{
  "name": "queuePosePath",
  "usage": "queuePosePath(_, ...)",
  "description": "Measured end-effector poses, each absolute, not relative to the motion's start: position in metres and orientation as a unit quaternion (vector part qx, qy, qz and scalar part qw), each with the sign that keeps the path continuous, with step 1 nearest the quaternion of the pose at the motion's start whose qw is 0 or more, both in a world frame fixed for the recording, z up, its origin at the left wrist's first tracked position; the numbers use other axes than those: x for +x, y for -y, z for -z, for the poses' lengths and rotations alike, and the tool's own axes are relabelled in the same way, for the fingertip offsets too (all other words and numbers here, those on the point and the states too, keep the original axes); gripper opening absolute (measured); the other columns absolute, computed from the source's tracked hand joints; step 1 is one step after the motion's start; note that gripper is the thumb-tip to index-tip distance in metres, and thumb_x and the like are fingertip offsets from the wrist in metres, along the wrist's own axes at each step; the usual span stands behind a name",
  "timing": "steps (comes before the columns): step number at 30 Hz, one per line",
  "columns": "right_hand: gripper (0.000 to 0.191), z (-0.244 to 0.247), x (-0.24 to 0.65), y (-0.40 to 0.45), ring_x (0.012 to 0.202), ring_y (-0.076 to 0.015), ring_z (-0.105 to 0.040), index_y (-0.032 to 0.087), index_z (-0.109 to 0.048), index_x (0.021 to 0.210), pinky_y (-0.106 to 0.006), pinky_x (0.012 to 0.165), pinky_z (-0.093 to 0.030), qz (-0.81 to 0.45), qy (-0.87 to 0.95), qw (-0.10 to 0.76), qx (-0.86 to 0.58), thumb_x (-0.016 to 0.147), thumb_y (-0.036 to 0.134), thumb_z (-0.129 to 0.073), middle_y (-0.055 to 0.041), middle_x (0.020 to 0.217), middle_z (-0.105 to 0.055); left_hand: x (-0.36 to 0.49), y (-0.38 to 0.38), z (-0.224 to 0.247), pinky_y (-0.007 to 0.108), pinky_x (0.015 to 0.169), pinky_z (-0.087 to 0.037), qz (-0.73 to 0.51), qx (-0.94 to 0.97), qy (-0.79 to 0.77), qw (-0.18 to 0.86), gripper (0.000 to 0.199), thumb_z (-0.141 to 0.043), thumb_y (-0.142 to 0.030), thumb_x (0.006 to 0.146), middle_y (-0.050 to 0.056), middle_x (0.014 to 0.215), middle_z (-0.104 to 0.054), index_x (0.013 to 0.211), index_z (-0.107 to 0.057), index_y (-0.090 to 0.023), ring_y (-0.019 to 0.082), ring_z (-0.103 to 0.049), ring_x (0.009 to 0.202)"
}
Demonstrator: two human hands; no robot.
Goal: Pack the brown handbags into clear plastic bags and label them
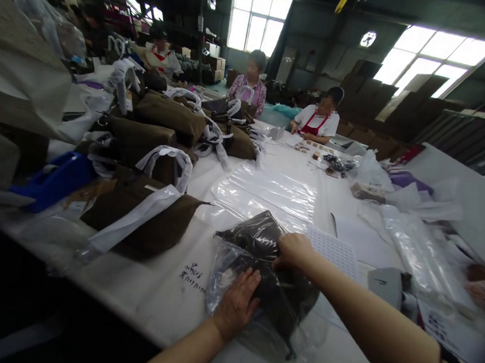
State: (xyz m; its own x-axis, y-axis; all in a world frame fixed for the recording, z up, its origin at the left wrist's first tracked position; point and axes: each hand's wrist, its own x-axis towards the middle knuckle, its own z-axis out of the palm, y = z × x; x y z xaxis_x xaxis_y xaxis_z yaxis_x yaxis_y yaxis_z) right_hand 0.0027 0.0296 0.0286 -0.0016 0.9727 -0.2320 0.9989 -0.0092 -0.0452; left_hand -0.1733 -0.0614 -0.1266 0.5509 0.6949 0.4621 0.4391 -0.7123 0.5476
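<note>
A dark bag (258,235) is partly inside a clear plastic bag (220,286) on the white table (161,294), close to the near edge. My left hand (236,303) presses on the plastic from the near side, holding the package down. My right hand (293,251) has its fingers curled over the upper edge of the dark bag and plastic. The lower part of the dark bag shows only dimly through the plastic.
Several brown bags with white-wrapped handles (140,223) lie in a row to the left. Flat clear plastic sheets (263,192) and a white perforated board (334,252) lie ahead. At the table's far end, two seated people (248,84) (318,117) work among small tags (315,149).
</note>
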Motion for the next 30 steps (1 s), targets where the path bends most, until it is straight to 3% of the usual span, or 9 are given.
queuePosePath(4, 0.045, -0.055, 0.058, -0.011, 0.083, -0.034, -0.061, 0.014, -0.063, 0.093, -0.042, 0.069, -0.046, 0.008, -0.656, 0.075, 0.751, 0.063, 0.044, -0.075, -0.0156, 0.081, -0.066, -0.178, 0.065, 0.118, 0.047, 0.103, -0.039, -0.387, 0.854, -0.313, 0.153, 0.042, -0.044, -0.018, 0.088, 0.012, 0.14, -0.039, 0.13, -0.043, -0.018, 0.026, -0.03, 0.133)
queuePosePath(8, 0.034, -0.054, 0.077, 0.068, 0.099, -0.0269, -0.055, 0.016, -0.052, 0.114, -0.039, 0.081, -0.048, -0.073, -0.696, -0.038, 0.714, 0.086, 0.034, -0.053, -0.0124, 0.102, -0.062, -0.216, 0.068, 0.1, 0.044, 0.105, -0.035, -0.501, 0.774, -0.333, 0.197, 0.038, -0.056, -0.015, 0.081, 0.008, 0.131, -0.048, 0.118, -0.053, -0.025, 0.026, -0.039, 0.126)
queuePosePath(11, 0.033, -0.014, 0.043, 0.136, 0.107, -0.0232, -0.052, 0.016, -0.051, 0.119, -0.036, 0.09, -0.047, -0.078, -0.806, -0.14, 0.57, 0.087, 0.02, -0.046, -0.0113, 0.114, -0.058, -0.246, 0.056, 0.089, 0.039, 0.098, -0.039, -0.521, 0.53, -0.553, 0.377, 0.032, -0.062, -0.02, 0.078, 0.008, 0.118, -0.054, 0.109, -0.056, -0.023, 0.024, -0.05, 0.113)
queuePosePath(13, 0.044, 0.023, 0.007, 0.168, 0.119, -0.0231, -0.045, 0.016, -0.049, 0.124, -0.034, 0.093, -0.045, -0.09, -0.854, -0.151, 0.49, 0.081, 0.01, -0.043, -0.0095, 0.125, -0.053, -0.254, 0.044, 0.083, 0.034, 0.083, -0.047, -0.461, 0.311, -0.641, 0.53, 0.024, -0.059, -0.026, 0.081, 0.008, 0.108, -0.057, 0.104, -0.054, -0.021, 0.021, -0.057, 0.095)
queuePosePath(17, 0.057, 0.074, -0.036, 0.173, 0.125, -0.0299, -0.038, 0.016, -0.048, 0.127, -0.048, 0.097, -0.04, -0.153, -0.847, -0.18, 0.477, 0.072, 0.004, -0.042, -0.0115, 0.132, -0.048, -0.237, 0.026, 0.052, 0.027, 0.053, -0.047, -0.308, 0.127, -0.559, 0.759, 0.02, -0.049, -0.036, 0.087, 0.004, 0.084, -0.058, 0.096, -0.053, -0.018, 0.013, -0.055, 0.057)
queuePosePath(20, 0.042, 0.06, -0.012, 0.137, 0.12, -0.0305, -0.045, 0.019, -0.058, 0.115, -0.055, 0.101, -0.033, -0.092, -0.8, -0.273, 0.527, 0.075, 0.009, -0.047, -0.0096, 0.123, -0.056, -0.21, 0.021, 0.006, 0.026, 0.057, -0.05, -0.275, 0.136, -0.426, 0.851, 0.024, -0.045, -0.035, 0.09, 0.006, 0.085, -0.06, 0.097, -0.055, -0.014, 0.014, -0.06, 0.063)
queuePosePath(23, 0.012, 0.008, 0.046, 0.095, 0.089, -0.0255, -0.064, 0.019, -0.067, 0.081, -0.042, 0.092, -0.047, 0.072, -0.641, -0.468, 0.604, 0.073, 0.028, -0.063, -0.0054, 0.087, -0.07, -0.186, 0.015, -0.038, 0.025, 0.062, -0.052, -0.307, 0.193, -0.325, 0.873, 0.027, -0.045, -0.033, 0.09, 0.01, 0.102, -0.061, 0.107, -0.055, -0.015, 0.016, -0.063, 0.074)
queuePosePath(26, 0.032, -0.05, 0.106, 0.074, 0.073, -0.0255, -0.065, 0.014, -0.064, 0.081, -0.038, 0.07, -0.054, 0.05, -0.488, -0.533, 0.689, 0.078, 0.046, -0.06, -0.0091, 0.074, -0.069, -0.177, 0.007, -0.052, 0.025, 0.062, -0.053, -0.374, 0.254, -0.331, 0.828, 0.023, -0.048, -0.025, 0.088, 0.01, 0.101, -0.063, 0.105, -0.058, -0.015, 0.014, -0.062, 0.071)
queuePosePath(30, 0.046, -0.099, 0.158, 0.12, 0.059, -0.0219, -0.065, 0.012, -0.062, 0.077, -0.031, 0.053, -0.054, 0.035, -0.371, -0.58, 0.725, 0.081, 0.056, -0.051, -0.0108, 0.07, -0.068, -0.179, 0.007, -0.016, 0.024, 0.062, -0.053, -0.345, 0.245, -0.419, 0.804, 0.018, -0.057, -0.017, 0.078, 0.006, 0.087, -0.066, 0.095, -0.063, -0.014, 0.012, -0.061, 0.063)
